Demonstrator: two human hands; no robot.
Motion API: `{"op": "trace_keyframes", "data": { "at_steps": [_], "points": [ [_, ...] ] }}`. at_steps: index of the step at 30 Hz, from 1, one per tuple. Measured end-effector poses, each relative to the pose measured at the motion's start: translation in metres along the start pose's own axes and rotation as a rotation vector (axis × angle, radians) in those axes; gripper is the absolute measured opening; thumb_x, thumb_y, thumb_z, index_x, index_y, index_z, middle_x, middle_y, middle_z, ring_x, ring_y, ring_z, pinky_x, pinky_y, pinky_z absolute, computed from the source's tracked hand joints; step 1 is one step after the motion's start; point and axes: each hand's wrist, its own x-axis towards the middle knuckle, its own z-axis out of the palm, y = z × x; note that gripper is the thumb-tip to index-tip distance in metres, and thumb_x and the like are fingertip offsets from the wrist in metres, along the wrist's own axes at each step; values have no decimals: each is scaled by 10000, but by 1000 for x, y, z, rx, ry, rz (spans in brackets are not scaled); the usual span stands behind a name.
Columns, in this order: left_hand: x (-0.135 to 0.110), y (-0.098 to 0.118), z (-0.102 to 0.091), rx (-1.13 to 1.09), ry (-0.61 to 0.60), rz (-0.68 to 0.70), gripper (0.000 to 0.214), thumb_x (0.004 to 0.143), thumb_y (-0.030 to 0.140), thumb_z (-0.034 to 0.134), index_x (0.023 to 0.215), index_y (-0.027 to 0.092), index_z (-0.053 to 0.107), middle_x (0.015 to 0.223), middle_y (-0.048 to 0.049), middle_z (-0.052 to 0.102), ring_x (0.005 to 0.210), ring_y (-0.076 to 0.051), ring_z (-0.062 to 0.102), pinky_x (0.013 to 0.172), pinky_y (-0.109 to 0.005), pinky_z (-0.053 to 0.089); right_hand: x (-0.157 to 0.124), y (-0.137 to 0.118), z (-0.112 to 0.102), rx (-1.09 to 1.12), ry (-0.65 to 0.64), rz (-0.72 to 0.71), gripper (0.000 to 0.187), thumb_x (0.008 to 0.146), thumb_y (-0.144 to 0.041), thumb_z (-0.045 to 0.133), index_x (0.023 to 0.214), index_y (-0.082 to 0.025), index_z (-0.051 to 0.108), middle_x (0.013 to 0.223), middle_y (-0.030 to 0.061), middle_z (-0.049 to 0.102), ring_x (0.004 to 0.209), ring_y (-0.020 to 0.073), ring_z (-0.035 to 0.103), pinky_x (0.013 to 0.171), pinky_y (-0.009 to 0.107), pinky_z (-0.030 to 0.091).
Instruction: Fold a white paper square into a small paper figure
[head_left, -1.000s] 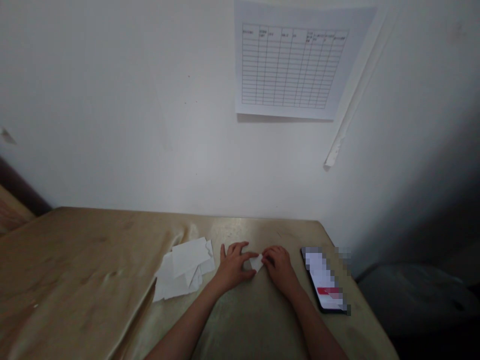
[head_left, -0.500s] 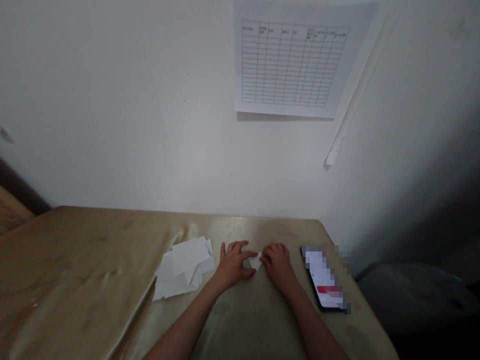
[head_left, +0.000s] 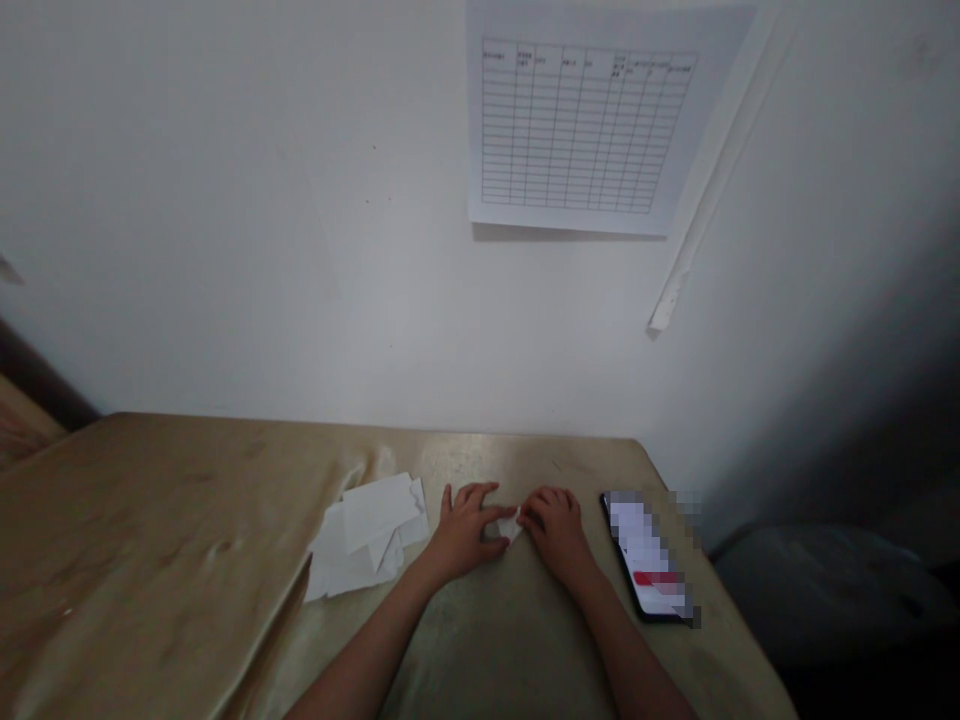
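A small folded white paper piece (head_left: 511, 526) lies on the tan table (head_left: 187, 540) between my two hands. My left hand (head_left: 466, 532) rests on the table with its thumb and forefinger pinched on the paper's left side, the other fingers spread. Curled over the paper's right side, my right hand (head_left: 553, 530) presses it with bent fingertips. Most of the paper is hidden under my fingers.
A loose pile of white paper sheets (head_left: 369, 536) lies just left of my left hand. A phone (head_left: 646, 565) with a lit screen lies to the right, near the table's right edge. A printed grid sheet (head_left: 581, 125) hangs on the white wall.
My hands have drawn slightly closer together over the small paper, so less of it shows. Everything else lies as before.
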Motion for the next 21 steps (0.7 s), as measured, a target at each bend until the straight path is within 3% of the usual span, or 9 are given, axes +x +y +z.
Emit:
{"op": "trace_keyframes", "data": {
  "at_steps": [15, 18, 21],
  "points": [
    [1, -1, 2, -50, 12, -10, 415, 749, 374, 760, 1152, 438, 684, 1496, 8, 476, 1404, -313, 356, 1158, -708, 34, 0, -1, 5, -112, 28, 19, 54, 911, -275, 623, 894, -240, 660, 1082, 30, 642, 1089, 223, 528, 1073, 439, 289],
    [1, 2, 2, -67, 52, -37, 270, 796, 418, 722, 1066, 423, 722, 1454, 17, 521, 1381, -295, 387, 1163, -693, 40, 0, 0, 4, -96, 29, 21, 64, 911, -283, 621, 885, -239, 659, 1070, 35, 642, 1085, 224, 532, 1072, 440, 290],
    [2, 3, 1, -90, 51, -58, 263, 773, 483, 742, 1027, 415, 735, 1440, 24, 535, 1376, -301, 389, 1164, -687, 42, 0, 0, 4, -74, 32, 25, 69, 910, -281, 620, 870, -238, 657, 1068, 36, 642, 1088, 225, 533, 1078, 444, 282]
  ]
}}
